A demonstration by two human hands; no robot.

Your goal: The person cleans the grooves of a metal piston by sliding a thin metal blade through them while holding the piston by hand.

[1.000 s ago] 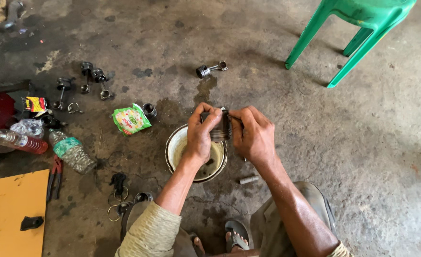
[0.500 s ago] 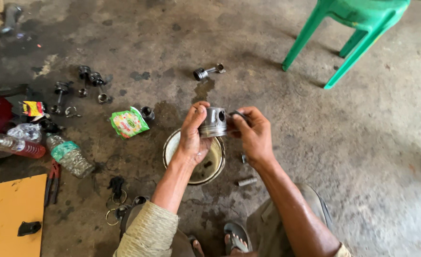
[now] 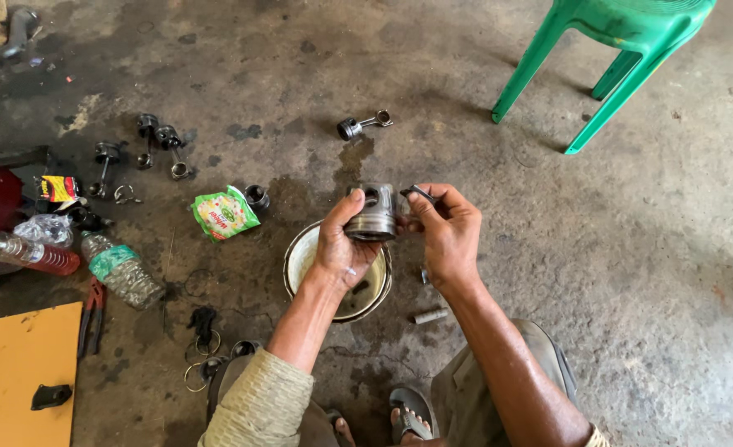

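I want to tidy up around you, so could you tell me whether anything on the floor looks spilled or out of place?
Yes. Dark wet stains spread over the concrete floor around the white bowl and below the loose connecting rod. Engine parts lie scattered at left, and a green packet lies crumpled beside them.

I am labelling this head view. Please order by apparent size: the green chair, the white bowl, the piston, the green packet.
1. Green chair, though cut off by the frame.
2. White bowl, partly hidden by the left hand.
3. Piston and green packet: alike; piston is raised nearer the camera, so unranked.
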